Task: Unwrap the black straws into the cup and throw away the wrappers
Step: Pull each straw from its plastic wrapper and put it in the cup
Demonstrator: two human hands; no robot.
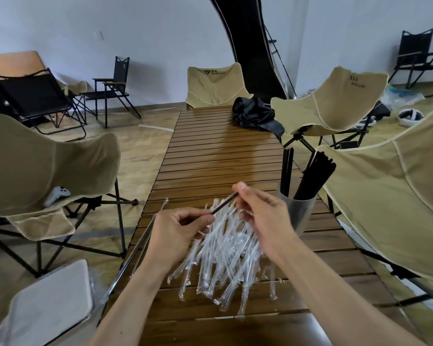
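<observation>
Over a slatted wooden table (pixel 210 151) my two hands hold one black straw (pixel 224 204) between them. My right hand (pixel 258 211) pinches its upper end, and my left hand (pixel 180 226) grips its lower end, where a clear wrapper seems to sit inside the fist. Under the hands lies a heap of clear plastic wrappers (pixel 225 260); I cannot tell whether any hold straws. A translucent grey cup (pixel 296 213) to the right holds several bare black straws (pixel 308 176) standing up.
Beige folding chairs stand at the left (pixel 48 166), far end (pixel 215 86) and right (pixel 395 196). A black folded cloth (pixel 255 113) lies at the table's far end. A white flat lid (pixel 50 308) sits low left, and thin rods (pixel 145 240) lie along the table's left edge.
</observation>
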